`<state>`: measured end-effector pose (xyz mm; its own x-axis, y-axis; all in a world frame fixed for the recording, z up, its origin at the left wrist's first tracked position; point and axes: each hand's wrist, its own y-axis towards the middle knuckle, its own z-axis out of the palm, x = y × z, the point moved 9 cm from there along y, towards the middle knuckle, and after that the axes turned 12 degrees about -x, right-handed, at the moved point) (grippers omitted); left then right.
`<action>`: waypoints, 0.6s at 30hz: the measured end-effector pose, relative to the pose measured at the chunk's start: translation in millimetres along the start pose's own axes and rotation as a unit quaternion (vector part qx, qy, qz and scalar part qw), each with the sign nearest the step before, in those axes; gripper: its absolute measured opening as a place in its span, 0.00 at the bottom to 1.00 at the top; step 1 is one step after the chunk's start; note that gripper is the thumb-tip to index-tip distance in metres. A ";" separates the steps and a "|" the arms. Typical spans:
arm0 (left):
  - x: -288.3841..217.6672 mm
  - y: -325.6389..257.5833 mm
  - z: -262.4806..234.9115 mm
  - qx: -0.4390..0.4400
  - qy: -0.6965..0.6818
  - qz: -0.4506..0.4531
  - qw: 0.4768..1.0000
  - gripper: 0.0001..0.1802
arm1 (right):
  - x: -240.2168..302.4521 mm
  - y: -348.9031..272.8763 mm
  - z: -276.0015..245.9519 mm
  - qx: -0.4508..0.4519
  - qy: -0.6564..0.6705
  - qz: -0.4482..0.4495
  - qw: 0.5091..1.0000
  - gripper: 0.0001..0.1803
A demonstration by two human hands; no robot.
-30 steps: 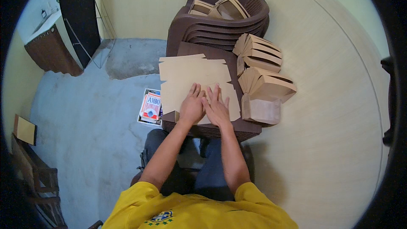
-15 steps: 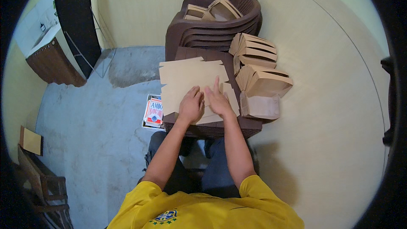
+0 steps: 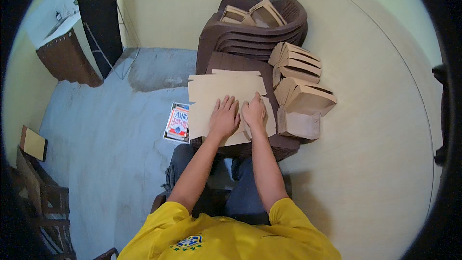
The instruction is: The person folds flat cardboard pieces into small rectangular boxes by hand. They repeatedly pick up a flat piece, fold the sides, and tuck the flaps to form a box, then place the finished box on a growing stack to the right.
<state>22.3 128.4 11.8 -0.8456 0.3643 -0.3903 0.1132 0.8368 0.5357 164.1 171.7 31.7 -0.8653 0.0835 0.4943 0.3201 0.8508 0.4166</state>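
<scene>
A flat tan cardboard box blank (image 3: pixel 207 89) with notched edges lies on the dark brown seat (image 3: pixel 231 61) in front of me. Its right part looks creased, with a flap near my right hand. My left hand (image 3: pixel 224 118) rests flat on the middle of the blank, fingers stretched out. Beside it, my right hand (image 3: pixel 254 113) presses on the right part with its fingers curled in. I see nothing held in it, though its palm side is hidden.
Right of the seat stand part-folded cardboard boxes (image 3: pixel 301 100) and a nested row of them (image 3: pixel 298 62). More folded cardboard (image 3: pixel 266 14) sits on stacked brown chairs (image 3: pixel 260 33) behind. A white tray with card packs (image 3: pixel 179 121) is at the left.
My left hand has flattened out on the blank. My right hand has shifted slightly and its outstretched fingers have curled in. The whole view has shifted a little.
</scene>
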 end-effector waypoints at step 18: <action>7.1 0.1 8.2 0.027 -0.030 -0.029 0.999 0.38 | 10.4 6.4 25.1 0.095 0.166 -0.056 0.980 0.15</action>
<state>20.5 134.4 2.9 -0.8191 0.3368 -0.4644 0.0936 0.8771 0.4710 147.5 191.0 20.4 -0.7079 -0.1619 0.6875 0.1253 0.9292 0.3477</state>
